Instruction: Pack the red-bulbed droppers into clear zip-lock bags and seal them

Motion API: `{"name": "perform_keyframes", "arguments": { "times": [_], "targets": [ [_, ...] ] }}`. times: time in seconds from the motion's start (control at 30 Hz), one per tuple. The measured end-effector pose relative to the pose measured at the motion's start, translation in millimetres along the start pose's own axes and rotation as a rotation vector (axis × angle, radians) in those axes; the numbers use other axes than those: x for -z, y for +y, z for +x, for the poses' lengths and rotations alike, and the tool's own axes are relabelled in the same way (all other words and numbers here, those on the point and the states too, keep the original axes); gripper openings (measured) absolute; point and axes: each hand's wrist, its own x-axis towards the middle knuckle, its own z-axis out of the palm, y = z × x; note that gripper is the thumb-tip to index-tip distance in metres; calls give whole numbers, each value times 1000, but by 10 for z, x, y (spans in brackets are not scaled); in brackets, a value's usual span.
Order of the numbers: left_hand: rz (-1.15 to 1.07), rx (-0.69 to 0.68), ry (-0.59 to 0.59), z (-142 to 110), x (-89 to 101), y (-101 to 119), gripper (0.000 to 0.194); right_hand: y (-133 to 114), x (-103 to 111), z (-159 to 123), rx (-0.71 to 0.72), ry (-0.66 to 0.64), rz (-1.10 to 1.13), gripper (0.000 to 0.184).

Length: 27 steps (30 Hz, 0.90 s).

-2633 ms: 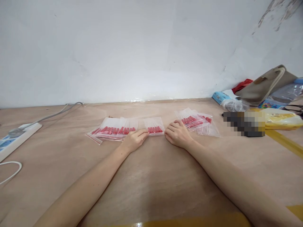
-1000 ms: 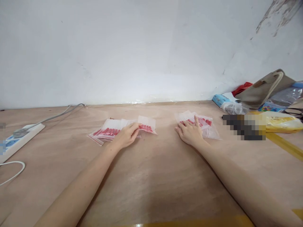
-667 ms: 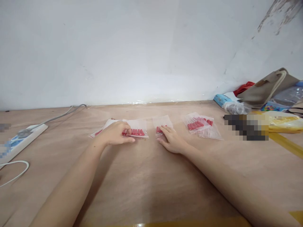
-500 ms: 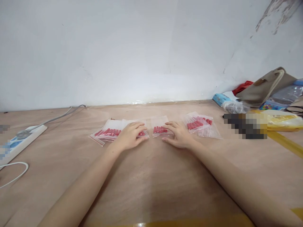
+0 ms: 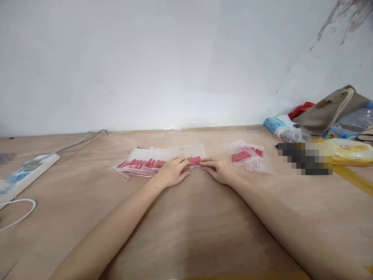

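Several small clear zip bags of red pieces lie overlapped in a row (image 5: pixel 145 161) on the wooden table (image 5: pixel 186 217). At the row's right end lies one bag (image 5: pixel 196 154), and both hands pinch its near edge. My left hand (image 5: pixel 174 172) has its fingers closed on the bag's lower left. My right hand (image 5: pixel 219 170) presses its fingertips together on the lower right. A second small pile of the same bags (image 5: pixel 247 154) lies to the right, apart from my right hand.
A white power strip (image 5: pixel 26 173) with a grey cable lies at the far left, a white cord (image 5: pixel 17 210) in front of it. At the right stand a beige bag (image 5: pixel 329 111), a blue packet (image 5: pixel 274 124), a plastic bottle (image 5: pixel 352 118) and yellow packaging (image 5: pixel 349 153). The white wall is behind.
My right hand took one bag from the right pile and slid it left. My left hand shifted the row, then both hands came together on that bag at the row's right end.
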Motion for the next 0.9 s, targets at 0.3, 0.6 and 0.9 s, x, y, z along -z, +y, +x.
{"name": "perform_keyframes", "arguments": {
  "times": [0.3, 0.6, 0.9],
  "targets": [
    [-46, 20, 157, -39, -245, -12, 18, -53, 59, -56, 78, 134, 9, 29],
    [-94, -41, 283, -69, -284, -45, 13, 14, -5, -43, 140, 278, -139, 15],
    [10, -133, 406, -87, -270, -92, 16, 12, 11, -34, 166, 293, -237, 11]
  ]
}}
